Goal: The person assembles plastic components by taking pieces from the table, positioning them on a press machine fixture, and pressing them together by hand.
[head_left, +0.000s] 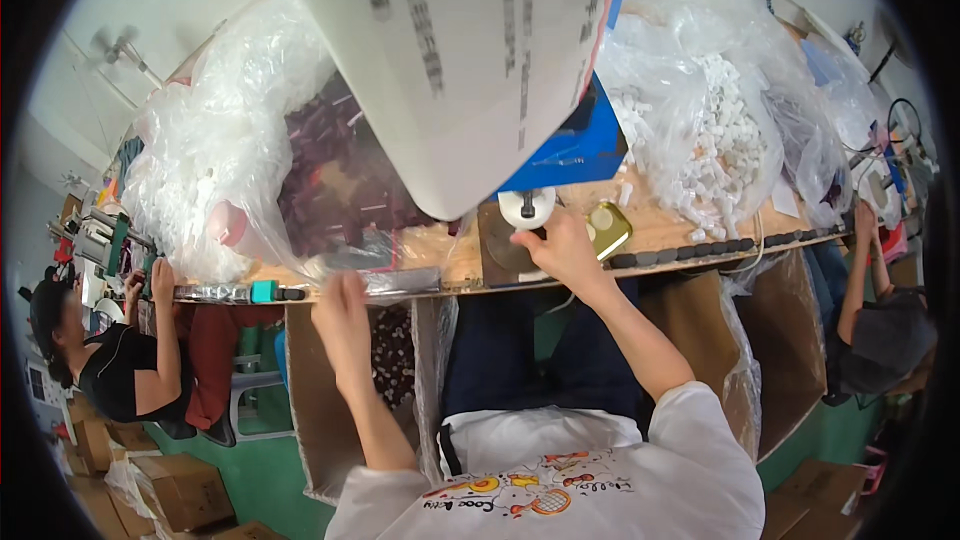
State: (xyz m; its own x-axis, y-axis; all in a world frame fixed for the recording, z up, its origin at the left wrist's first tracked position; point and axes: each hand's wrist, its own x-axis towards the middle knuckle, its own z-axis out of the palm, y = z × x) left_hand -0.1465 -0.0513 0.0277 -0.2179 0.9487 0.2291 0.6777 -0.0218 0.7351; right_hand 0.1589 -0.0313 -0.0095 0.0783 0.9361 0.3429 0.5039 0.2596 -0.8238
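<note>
At the table edge, my right hand (570, 255) has its fingers closed at the white round part (526, 208) under a blue machine (570, 155). Whatever its fingertips hold is too small to name. Further left, my left hand (342, 315) is curled and a little blurred, beside a clear plastic bag (370, 250). What it holds, if anything, is hidden. Behind that bag lies a heap of dark purple pieces (340, 175). Just right of my right hand sits an olive-rimmed dish (608, 228).
A large white printed sheet (450, 70) hangs close in front, covering much of the machine. Plastic bags of white pieces (715, 140) stand on the right. Open cardboard boxes (325, 390) flank my legs. Other people work at the far left (135, 370) and far right (885, 330).
</note>
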